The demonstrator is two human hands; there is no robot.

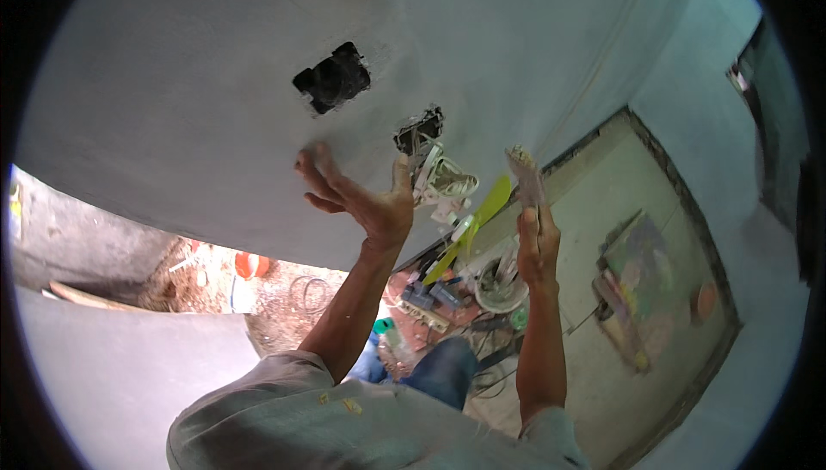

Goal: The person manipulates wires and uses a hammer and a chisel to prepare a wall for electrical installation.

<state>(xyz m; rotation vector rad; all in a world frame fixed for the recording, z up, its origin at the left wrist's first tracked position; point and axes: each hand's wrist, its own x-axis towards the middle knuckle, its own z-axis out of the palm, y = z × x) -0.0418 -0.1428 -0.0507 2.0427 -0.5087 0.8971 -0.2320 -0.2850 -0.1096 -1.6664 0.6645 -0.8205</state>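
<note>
My left hand (379,212) is raised against the grey wall (215,100) with its fingers spread, holding nothing that I can see. Its thumb points up beside a bundle of pale wires and white fittings (443,179) hanging from a small ragged hole (419,130). Farther up and left is a larger dark rectangular hole (334,78). My right hand (538,246) is closed around a flat, pale, blade-like tool (527,179) held upright; its tip looks crusted, and I cannot tell its exact kind. Between my hands shows a small fan (469,233) with yellow-green blades.
Below stands a white bucket (502,289) beside scattered tools (434,293) and cables on the floor. A stained sheet (641,272) and a round reddish-brown object (705,299) lie at right. Beyond the wall's lower edge is an orange container (251,263) on bare ground.
</note>
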